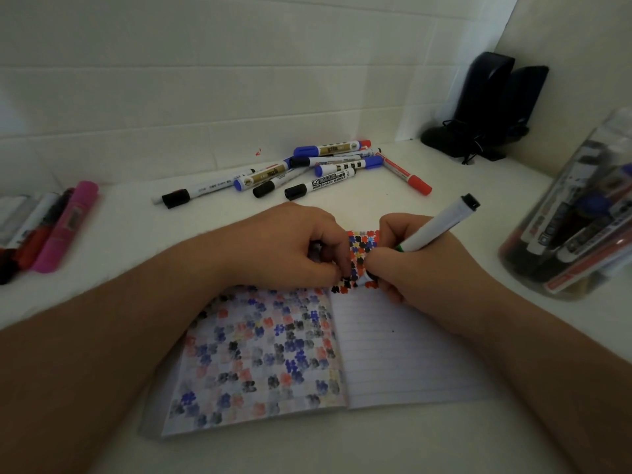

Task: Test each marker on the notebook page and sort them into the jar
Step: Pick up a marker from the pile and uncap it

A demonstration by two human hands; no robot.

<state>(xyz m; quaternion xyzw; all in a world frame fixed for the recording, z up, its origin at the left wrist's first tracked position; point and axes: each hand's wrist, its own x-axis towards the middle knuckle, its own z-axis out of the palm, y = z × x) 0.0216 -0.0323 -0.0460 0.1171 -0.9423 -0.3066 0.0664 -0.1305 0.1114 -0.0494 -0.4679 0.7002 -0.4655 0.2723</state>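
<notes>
An open lined notebook (393, 357) lies in front of me, its left page and the top of its right page covered in small coloured marks. My right hand (420, 265) grips a white marker (441, 224) with a black end, its tip down on the right page near the marks. My left hand (284, 248) rests on the top of the notebook with fingers curled at the page; whether it holds anything is hidden. A clear plastic jar (578, 213) with several markers in it stands at the right.
A pile of several capped markers (307, 172) in blue, black and red lies beyond the notebook by the wall. A pink marker (68, 227) and several others lie at the left edge. A dark object (485, 107) stands in the back right corner.
</notes>
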